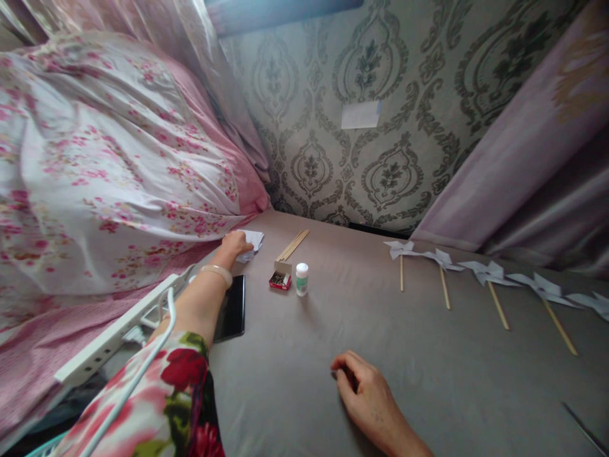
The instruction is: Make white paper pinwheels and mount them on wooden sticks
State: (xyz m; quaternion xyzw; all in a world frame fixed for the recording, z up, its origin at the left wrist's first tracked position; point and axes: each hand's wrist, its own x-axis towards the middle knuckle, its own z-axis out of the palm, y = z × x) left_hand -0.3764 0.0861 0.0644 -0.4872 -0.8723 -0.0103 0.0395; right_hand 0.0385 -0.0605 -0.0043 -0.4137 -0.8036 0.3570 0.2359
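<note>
My left hand (235, 244) reaches out to a small stack of white paper (255, 238) by the bedding, its fingers closed on the near edge of the sheets. Under that forearm lies a black phone or tablet (234, 314), partly covered. My right hand (368, 400) rests low over the grey surface (285, 374), thumb and fingers curled into a pinch. A tiny dark speck shows at its fingertips, too small to name. Between the hands stand a small white bottle (302, 280) with a green label and an open red box (280, 280) of small metal pieces.
Thin wooden sticks (294, 245) lie behind the box. Several white paper pinwheels (489, 273) on sticks line the right side. A dark slim tool (584, 428) sits at the lower right. A white power strip (118, 327) with a cable runs along the left edge.
</note>
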